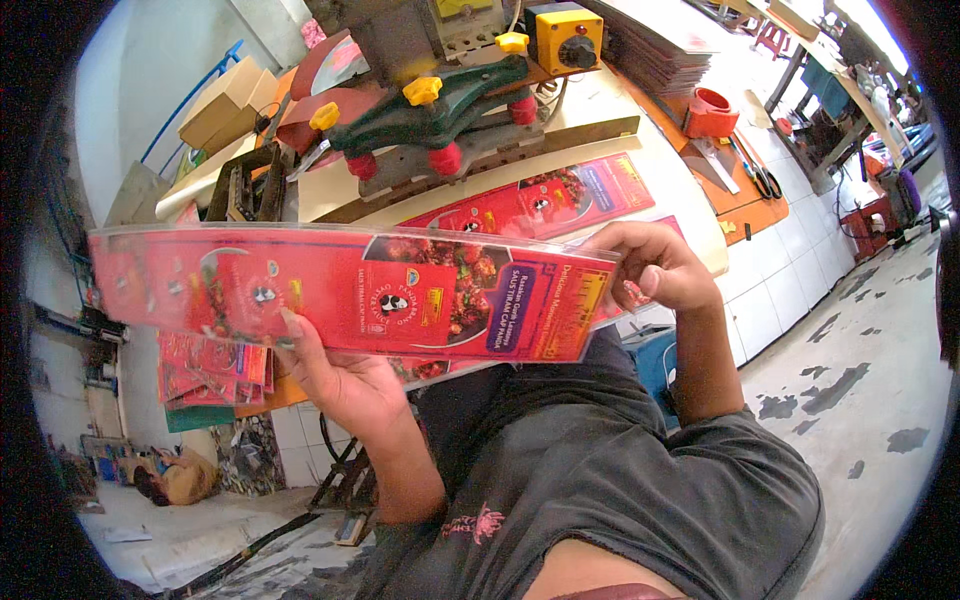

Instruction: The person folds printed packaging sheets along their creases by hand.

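Note:
A long red printed strip (330, 300) with a glossy clear surface stretches across the view, held up in front of me. It carries food pictures and a purple panel. My left hand (350, 385) pinches its lower edge left of the middle, thumb on the front. At its right end, my right hand (665, 268) is closed on the edge with the fingers curled. Part of another printed sheet shows below the strip, beside my left wrist. Behind the strip, a similar red printed sheet (540, 200) lies on the cream worktop under the machine's front.
A machine with a green clamp bar (440, 110) and yellow knobs stands ahead, beside a yellow control box (565, 40). To the right are a red tape dispenser (710, 112), scissors (757, 168) and stacked sheets (650, 50). Small red printed pieces (212, 368) lie left. Another person (185, 478) is at lower left.

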{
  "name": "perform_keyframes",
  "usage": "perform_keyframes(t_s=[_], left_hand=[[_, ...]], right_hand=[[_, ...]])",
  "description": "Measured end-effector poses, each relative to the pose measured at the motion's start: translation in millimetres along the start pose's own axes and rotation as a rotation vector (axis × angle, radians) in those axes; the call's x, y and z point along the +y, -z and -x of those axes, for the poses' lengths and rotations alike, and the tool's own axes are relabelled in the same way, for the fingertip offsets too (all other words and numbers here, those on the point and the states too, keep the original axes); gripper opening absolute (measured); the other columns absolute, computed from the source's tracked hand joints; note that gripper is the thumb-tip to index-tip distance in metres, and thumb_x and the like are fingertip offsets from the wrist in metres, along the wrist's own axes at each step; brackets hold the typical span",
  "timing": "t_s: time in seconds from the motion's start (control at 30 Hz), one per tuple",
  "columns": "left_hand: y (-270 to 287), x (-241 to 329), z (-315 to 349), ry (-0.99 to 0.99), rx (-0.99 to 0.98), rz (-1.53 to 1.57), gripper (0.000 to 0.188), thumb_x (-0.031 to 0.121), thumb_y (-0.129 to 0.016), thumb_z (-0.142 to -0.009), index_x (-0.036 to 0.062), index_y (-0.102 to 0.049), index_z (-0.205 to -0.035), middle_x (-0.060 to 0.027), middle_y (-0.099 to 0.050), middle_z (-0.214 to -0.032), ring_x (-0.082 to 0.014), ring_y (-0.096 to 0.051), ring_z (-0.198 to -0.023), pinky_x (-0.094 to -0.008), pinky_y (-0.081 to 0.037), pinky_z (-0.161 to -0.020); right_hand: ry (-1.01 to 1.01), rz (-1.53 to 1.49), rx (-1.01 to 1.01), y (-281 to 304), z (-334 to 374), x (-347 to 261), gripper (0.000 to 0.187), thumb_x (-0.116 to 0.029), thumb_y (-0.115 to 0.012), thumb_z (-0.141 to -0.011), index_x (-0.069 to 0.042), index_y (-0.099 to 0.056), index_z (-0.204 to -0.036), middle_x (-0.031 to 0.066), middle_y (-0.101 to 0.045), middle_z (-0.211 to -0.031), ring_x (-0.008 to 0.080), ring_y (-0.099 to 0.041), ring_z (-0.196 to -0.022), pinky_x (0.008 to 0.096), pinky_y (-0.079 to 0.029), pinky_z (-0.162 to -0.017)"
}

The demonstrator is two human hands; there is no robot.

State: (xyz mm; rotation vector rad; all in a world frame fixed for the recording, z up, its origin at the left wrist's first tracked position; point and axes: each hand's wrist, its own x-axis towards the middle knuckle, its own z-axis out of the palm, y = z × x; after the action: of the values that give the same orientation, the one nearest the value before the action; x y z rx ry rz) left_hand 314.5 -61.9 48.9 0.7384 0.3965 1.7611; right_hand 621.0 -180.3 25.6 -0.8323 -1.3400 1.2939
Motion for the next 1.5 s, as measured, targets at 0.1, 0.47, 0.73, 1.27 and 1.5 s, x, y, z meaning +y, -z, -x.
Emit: perform_keyframes(t_s=[0.1, 0.47, 0.73, 1.27, 1.5], left_hand=[[13.0, -11.0, 1.6, 0.045, 0.042, -0.024, 0.043, 0.013, -0.063, -0.098, 0.0061, -0.049, -0.138, -0.0105, -0.058, -0.135, -0.0215, -0.058, -0.122, -0.043, -0.05, -0.104], [20.3, -16.6, 8.2, 0.229, 0.105, 0.034, 0.034, 0.01, -0.061, -0.098, 0.0077, -0.053, -0.131, -0.0095, -0.063, -0.124, -0.0187, -0.064, -0.113, -0.0381, -0.057, -0.096], [46.8, 14.9, -31.7, 0.054, 0.16, -0.106, 0.028, 0.013, -0.061, -0.098, -0.002, -0.059, -0.121, -0.0108, -0.069, -0.108, -0.0171, -0.07, -0.088, -0.0299, -0.063, -0.072], [94.0, 67.4, -89.3, 0.333, -0.301, -0.477, 0.028, 0.013, -0.061, -0.096, -0.0045, -0.063, -0.118, -0.0103, -0.071, -0.105, -0.0124, -0.068, -0.091, -0.0279, -0.055, -0.082], [84.6, 54.7, -91.7, 0.325, -0.332, -0.532, 0.026, 0.013, -0.061, -0.096, -0.0031, -0.064, -0.117, -0.0088, -0.071, -0.101, -0.0109, -0.068, -0.087, -0.0255, -0.055, -0.078]], right_hand=[[-0.024, -0.087, 0.165, -31.7, -9.6, -1.0, 0.056, -0.036, -0.073, -0.089, 0.004, -0.061, -0.126, 0.0076, -0.072, -0.1, 0.0124, -0.067, -0.087, 0.026, -0.052, -0.077], [0.042, -0.152, 0.504, -60.4, -23.6, 3.0, 0.039, -0.022, -0.063, -0.094, 0.006, -0.066, -0.121, 0.0159, -0.07, -0.116, 0.0187, -0.067, -0.106, 0.0331, -0.051, -0.096], [0.052, 0.143, 0.839, -2.1, 1.3, -11.0, 0.043, -0.03, -0.059, -0.09, 0.007, -0.068, -0.11, 0.0133, -0.069, -0.102, 0.0183, -0.064, -0.093, 0.0302, -0.049, -0.088], [0.096, 0.09, 0.739, 127.6, 76.8, -6.9, 0.026, -0.025, -0.056, -0.102, -0.001, -0.063, -0.11, 0.0048, -0.065, -0.097, 0.0102, -0.063, -0.087, 0.0257, -0.052, -0.079], [0.311, 0.501, 0.912, 137.2, 78.2, 9.1, 0.026, -0.025, -0.057, -0.101, -0.002, -0.065, -0.108, 0.0048, -0.066, -0.098, 0.011, -0.063, -0.09, 0.0276, -0.053, -0.084]])
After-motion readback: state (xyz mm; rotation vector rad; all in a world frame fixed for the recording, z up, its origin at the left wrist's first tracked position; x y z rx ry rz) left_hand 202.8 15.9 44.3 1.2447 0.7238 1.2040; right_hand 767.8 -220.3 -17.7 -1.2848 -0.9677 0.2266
